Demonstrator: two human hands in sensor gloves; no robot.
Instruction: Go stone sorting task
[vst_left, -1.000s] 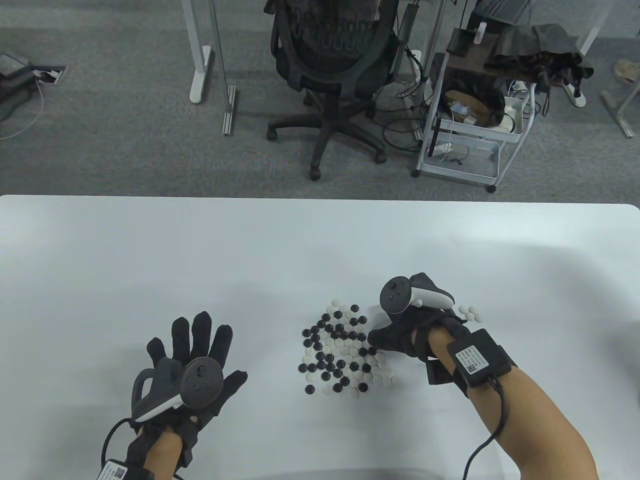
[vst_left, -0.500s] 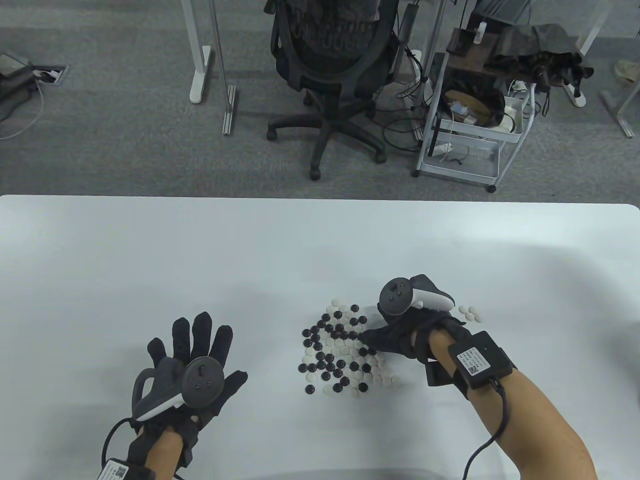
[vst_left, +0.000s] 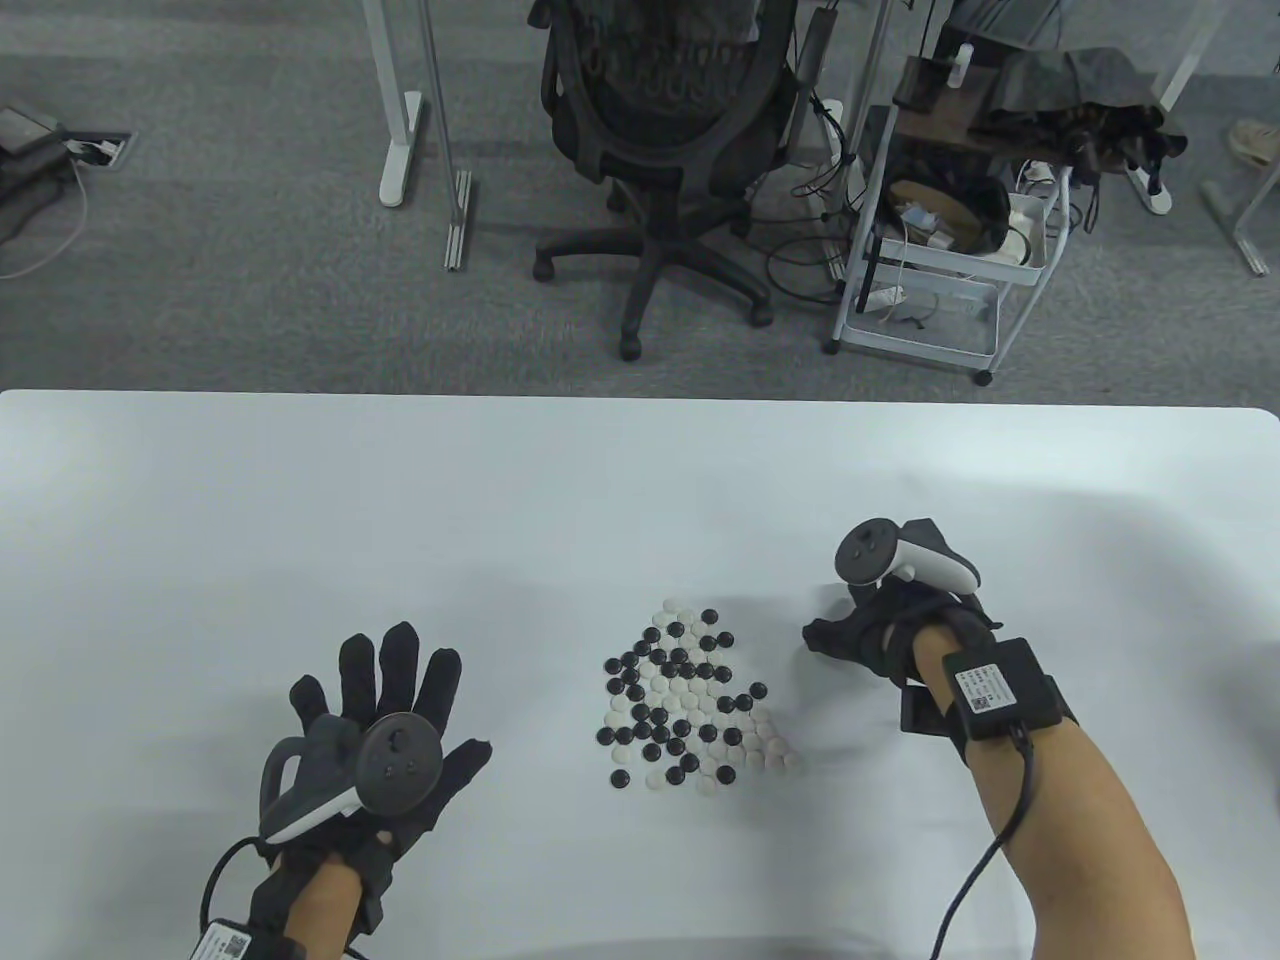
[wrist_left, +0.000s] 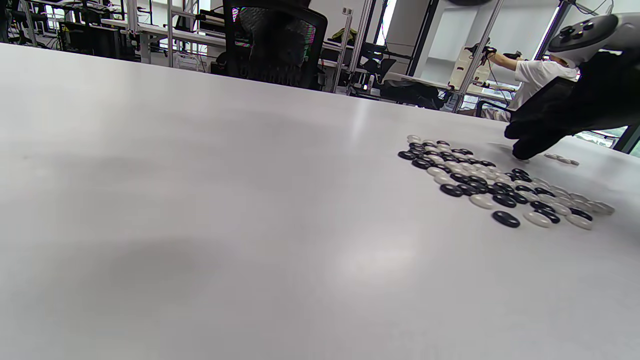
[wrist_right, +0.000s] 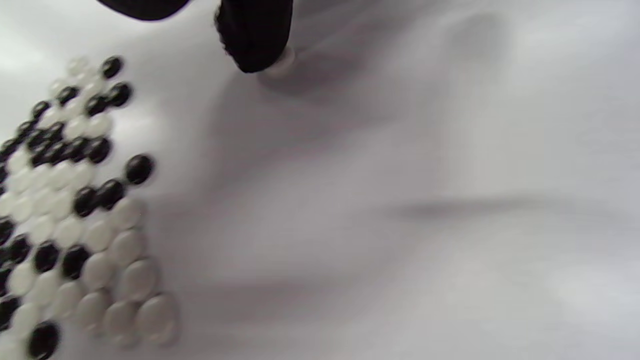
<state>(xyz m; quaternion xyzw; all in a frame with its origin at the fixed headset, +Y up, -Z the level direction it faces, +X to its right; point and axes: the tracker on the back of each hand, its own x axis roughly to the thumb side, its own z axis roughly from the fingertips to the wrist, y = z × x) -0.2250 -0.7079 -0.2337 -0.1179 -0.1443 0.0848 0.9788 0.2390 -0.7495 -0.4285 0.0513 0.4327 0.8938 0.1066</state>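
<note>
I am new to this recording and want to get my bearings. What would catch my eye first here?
First, the cluster of black and white Go stones on the white table, near its middle. Right of it, the right hand presses a fingertip on one white stone; the left hand rests spread flat at left.

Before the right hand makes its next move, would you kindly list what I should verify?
1. White stone under the right hand fingertip: ok.
2. That stone clear of the mixed pile: ok.
3. Sorted white stones close by the right hand: ok.
4. Left hand flat, apart from the pile: ok.
5. Stone pinched or only pressed: cannot tell.
</note>
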